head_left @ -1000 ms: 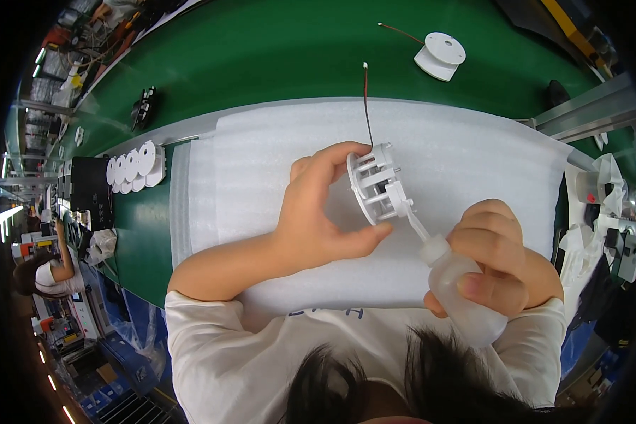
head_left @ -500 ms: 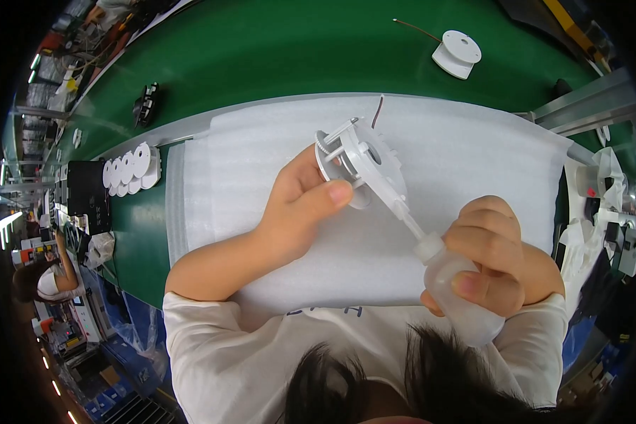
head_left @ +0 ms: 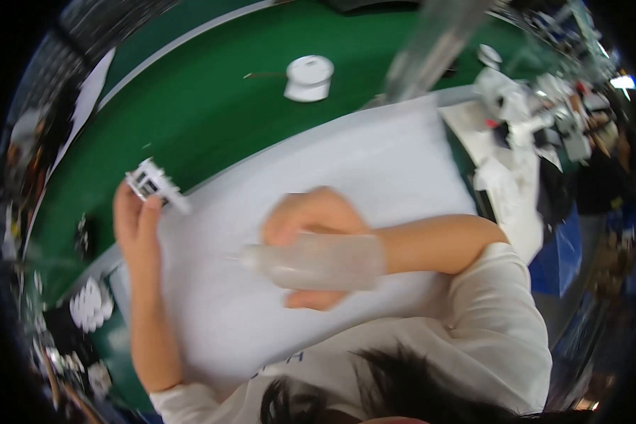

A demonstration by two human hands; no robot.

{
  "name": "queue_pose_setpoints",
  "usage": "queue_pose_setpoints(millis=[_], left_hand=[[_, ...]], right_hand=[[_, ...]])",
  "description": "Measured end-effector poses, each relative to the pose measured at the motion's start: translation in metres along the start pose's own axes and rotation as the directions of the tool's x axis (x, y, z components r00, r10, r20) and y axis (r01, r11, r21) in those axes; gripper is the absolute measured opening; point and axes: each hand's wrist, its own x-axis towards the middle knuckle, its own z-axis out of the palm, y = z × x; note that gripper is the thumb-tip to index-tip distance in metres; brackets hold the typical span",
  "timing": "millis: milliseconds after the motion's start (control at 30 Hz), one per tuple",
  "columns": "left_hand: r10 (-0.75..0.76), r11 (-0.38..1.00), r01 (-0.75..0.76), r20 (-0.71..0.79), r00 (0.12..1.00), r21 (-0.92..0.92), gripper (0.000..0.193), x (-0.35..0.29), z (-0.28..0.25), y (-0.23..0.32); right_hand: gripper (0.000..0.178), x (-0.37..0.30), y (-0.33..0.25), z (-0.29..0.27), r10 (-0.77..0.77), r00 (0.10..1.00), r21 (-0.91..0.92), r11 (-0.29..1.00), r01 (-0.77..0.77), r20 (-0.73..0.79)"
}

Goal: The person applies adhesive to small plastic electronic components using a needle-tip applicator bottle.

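Note:
My left hand (head_left: 135, 222) reaches out to the left with its fingers closed on a white plastic housing (head_left: 154, 184), held at the border between the white foam sheet (head_left: 219, 297) and the green work surface (head_left: 226, 127). Dark gaps show in the housing's frame. Above the sheet, my right hand (head_left: 325, 212) grips a translucent squeeze bottle (head_left: 325, 261), its narrow tip pointing left. Motion blurs the bottle and hides the exact finger placement. The two hands are well apart.
A round white part (head_left: 309, 74) with a thin lead stands on the green surface beyond the sheet. A small black part (head_left: 83, 237) lies at the left, near a group of white round parts (head_left: 92, 304). A metal post (head_left: 431, 53) rises at the far side.
My left hand has carried the housing away from the bottle, out to the left. My right hand has turned the bottle nearly level. The whole view has swung round to the right.

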Motion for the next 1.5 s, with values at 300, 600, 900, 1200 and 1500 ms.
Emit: queue_pose_setpoints(millis=[300,600,900,1200,1500], left_hand=[[0.238,-0.027,-0.095,0.098,0.966,0.995,0.05,0.069,0.001,-0.024],[-0.034,0.725,0.345,0.469,0.883,-0.596,0.063,-0.053,0.066,0.06],[0.064,0.889,0.168,0.479,0.875,-0.426,0.046,-0.071,0.083,0.036],[0.098,0.981,-0.004,0.481,0.871,-0.192,0.037,-0.085,0.081,0.045],[0.079,0.996,-0.051,0.442,0.894,-0.075,0.032,-0.089,0.073,0.055]], right_hand=[[0.046,0.013,-0.008,-0.012,0.416,0.9,0.04,0.909,-0.414,-0.129],[0.063,0.009,-0.002,-0.001,-0.018,0.996,-0.675,0.735,0.069,0.082],[0.051,0.052,-0.107,-0.032,0.715,0.662,-0.973,0.203,0.11,0.224],[0.037,-0.021,-0.181,-0.054,0.685,0.729,-0.998,0.05,-0.046,0.0],[0.05,-0.201,-0.192,-0.035,0.348,0.865,-0.899,0.116,-0.422,-0.361]])
